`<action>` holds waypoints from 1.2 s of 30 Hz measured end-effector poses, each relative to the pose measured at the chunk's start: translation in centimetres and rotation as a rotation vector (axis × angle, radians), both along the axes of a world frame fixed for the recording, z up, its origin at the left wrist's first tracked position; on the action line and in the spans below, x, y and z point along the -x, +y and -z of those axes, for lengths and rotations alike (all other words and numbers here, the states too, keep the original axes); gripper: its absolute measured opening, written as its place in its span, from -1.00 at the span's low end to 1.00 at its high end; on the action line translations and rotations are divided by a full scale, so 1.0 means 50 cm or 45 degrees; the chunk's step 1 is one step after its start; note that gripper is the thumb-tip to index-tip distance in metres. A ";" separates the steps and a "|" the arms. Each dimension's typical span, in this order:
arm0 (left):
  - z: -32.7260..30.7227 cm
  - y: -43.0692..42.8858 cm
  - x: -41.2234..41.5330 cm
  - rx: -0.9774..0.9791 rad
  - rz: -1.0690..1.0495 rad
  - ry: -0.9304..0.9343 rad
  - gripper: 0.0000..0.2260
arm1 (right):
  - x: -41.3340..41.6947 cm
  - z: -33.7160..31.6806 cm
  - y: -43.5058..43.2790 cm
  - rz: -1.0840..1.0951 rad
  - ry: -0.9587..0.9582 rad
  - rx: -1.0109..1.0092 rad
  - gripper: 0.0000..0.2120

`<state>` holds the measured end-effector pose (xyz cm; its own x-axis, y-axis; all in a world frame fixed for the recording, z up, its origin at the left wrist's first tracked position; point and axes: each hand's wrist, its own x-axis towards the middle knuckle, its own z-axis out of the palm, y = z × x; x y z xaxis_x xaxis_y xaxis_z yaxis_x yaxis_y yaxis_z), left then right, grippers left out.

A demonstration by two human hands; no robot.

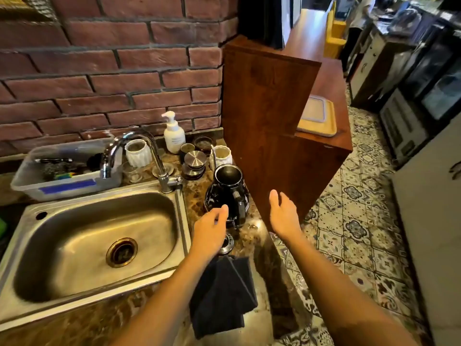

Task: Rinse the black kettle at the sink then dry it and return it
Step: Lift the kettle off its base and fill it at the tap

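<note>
The black kettle (225,189) stands upright and lidless on the marble counter, right of the steel sink (94,236). Its handle faces me. My left hand (210,229) hovers just in front of the kettle's base, fingers loosely curled, holding nothing. To the kettle's right, my right hand (283,214) is spread with the palm turned toward the kettle, a little apart from the handle. A round metal lid (226,243) lies on the counter beneath my left hand. A dark cloth (222,295) lies folded near the counter's front edge.
The chrome tap (149,156) arches over the sink's back rim. Behind it are a plastic tub (67,184) with scrubbers, a soap pump bottle (173,133), white cups and metal lids. A wooden cabinet panel (269,116) rises right behind the kettle. Patterned tile floor lies to the right.
</note>
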<state>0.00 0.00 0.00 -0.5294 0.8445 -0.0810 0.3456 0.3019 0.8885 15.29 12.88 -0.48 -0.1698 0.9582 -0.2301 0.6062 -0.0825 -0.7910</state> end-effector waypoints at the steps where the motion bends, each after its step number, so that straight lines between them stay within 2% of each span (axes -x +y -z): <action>1: 0.004 0.016 -0.012 0.013 -0.007 -0.038 -0.63 | 0.002 0.009 0.014 -0.007 0.016 -0.007 -0.28; 5: 0.025 0.081 -0.051 0.089 -0.137 -0.136 -0.54 | 0.002 0.052 0.070 -0.016 0.117 0.043 -0.43; 8: 0.047 0.118 -0.061 0.093 -0.295 -0.225 -0.62 | 0.002 0.087 0.106 -0.053 0.150 0.192 -0.38; 12: 0.069 0.167 -0.081 0.009 -0.468 -0.437 -0.52 | 0.020 0.123 0.152 -0.097 0.206 0.377 -0.33; 17: 0.103 0.218 -0.104 -0.081 -0.657 -0.700 -0.54 | 0.060 0.153 0.194 -0.044 0.269 0.613 -0.21; 20: 0.118 0.230 -0.109 -0.133 -0.726 -0.715 -0.51 | 0.078 0.175 0.200 0.086 0.484 0.847 -0.11; 24: 0.126 0.244 -0.108 -0.177 -0.750 -0.692 -0.53 | 0.090 0.185 0.210 0.084 0.693 0.982 -0.17; 29: 0.123 0.250 -0.099 -0.262 -0.756 -0.689 -0.55 | 0.102 0.194 0.221 0.027 0.725 1.014 -0.22; 33: 0.121 0.254 -0.101 -0.304 -0.783 -0.603 -0.51 | 0.107 0.196 0.227 -0.006 0.725 1.050 -0.39; 36: 0.118 0.263 -0.103 -0.329 -0.831 -0.547 -0.51 | 0.109 0.189 0.226 -0.014 0.711 1.087 -0.41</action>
<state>5.14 13.15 -5.90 -0.8876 0.3969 -0.2336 -0.2149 0.0919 0.9723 9.83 24.20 -9.95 -0.4700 0.5090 -0.7212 0.1729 -0.7481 -0.6407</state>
